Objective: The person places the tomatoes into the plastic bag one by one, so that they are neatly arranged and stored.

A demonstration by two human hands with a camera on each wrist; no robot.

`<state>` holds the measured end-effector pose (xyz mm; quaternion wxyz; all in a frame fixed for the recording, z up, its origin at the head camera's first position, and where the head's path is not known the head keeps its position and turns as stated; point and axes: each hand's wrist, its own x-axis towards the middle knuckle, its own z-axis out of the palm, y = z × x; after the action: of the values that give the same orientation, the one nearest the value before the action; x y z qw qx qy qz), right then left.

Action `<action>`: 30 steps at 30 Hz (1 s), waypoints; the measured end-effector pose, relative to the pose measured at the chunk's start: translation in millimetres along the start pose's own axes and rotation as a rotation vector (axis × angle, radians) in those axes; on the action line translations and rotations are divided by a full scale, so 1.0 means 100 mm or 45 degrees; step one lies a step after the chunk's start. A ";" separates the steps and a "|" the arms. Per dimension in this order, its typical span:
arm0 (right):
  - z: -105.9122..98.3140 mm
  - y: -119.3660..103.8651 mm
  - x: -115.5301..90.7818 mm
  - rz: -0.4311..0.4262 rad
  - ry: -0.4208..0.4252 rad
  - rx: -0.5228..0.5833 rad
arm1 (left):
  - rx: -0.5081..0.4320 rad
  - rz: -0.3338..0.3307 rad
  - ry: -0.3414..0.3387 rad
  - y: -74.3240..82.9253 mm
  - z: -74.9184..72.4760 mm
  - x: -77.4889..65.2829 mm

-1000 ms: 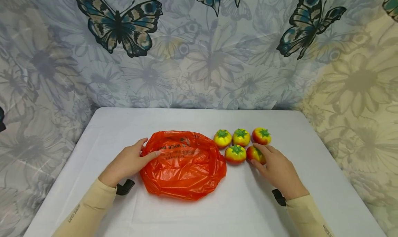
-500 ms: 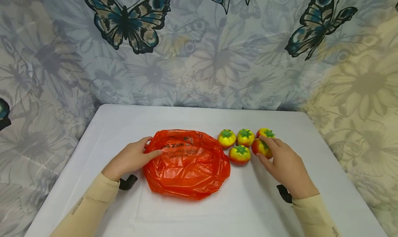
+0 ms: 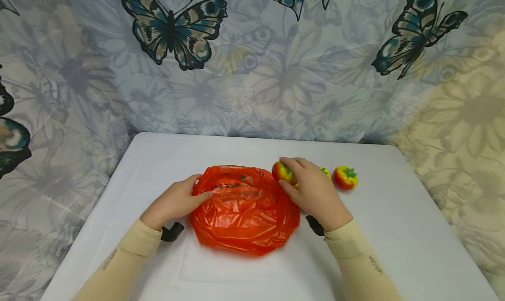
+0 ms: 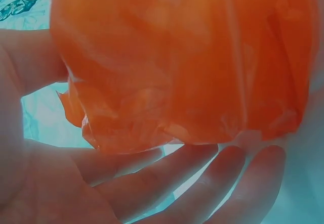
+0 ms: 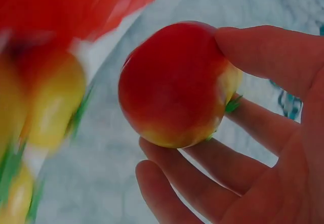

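Observation:
An orange-red plastic bag (image 3: 244,224) with dark print lies puffed up on the white table. My left hand (image 3: 173,204) holds its left side, thumb over the top and fingers along the edge; the left wrist view shows the bag (image 4: 167,72) between thumb and fingers. My right hand (image 3: 315,195) pinches a red-and-yellow tomato (image 3: 282,172) at the bag's upper right edge. In the right wrist view this tomato (image 5: 172,87) sits between thumb and fingers, its green leaves facing the palm. Other tomatoes are mostly hidden behind the right hand in the head view.
One tomato (image 3: 345,178) sits by itself to the right of the right hand. Several more tomatoes (image 5: 53,102) appear blurred near the bag in the right wrist view. A butterfly-and-flower cloth (image 3: 284,81) hangs behind the table (image 3: 394,231).
My right hand has lifted the front right tomato from the group and carried it left to the bag. The left hand stays on the bag. The head view has shifted slightly.

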<state>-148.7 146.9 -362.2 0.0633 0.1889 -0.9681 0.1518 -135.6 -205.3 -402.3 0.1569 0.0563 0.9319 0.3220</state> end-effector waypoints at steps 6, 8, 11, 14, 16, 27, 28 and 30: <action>0.27 -0.39 0.28 -0.121 -0.051 0.018 | -0.021 0.001 0.017 0.00 0.03 0.00; 0.35 -0.50 0.34 -0.151 -0.073 0.022 | -0.033 0.001 0.017 -0.01 0.04 0.00; 0.46 -0.66 0.42 -0.186 -0.115 0.042 | -0.050 0.003 0.017 -0.02 0.04 0.01; 0.57 -0.80 0.49 -0.219 -0.149 0.049 | -0.070 0.011 0.015 -0.02 0.02 0.01; 0.63 -0.87 0.52 -0.241 -0.160 0.053 | -0.075 0.016 0.013 -0.02 0.01 0.01; 0.90 -1.01 0.52 -0.316 -0.185 -0.009 | -0.055 0.010 0.000 -0.01 0.02 0.03; 0.91 -1.02 0.52 -0.319 -0.189 -0.014 | -0.054 0.006 -0.001 -0.01 0.02 0.03; 0.93 -1.04 0.52 -0.317 -0.200 -0.022 | -0.053 0.003 -0.005 -0.01 0.02 0.03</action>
<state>-162.7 7.7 -413.1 0.0074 0.3182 -0.9405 0.1191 -137.8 -204.5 -404.7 0.1593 0.0549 0.9246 0.3416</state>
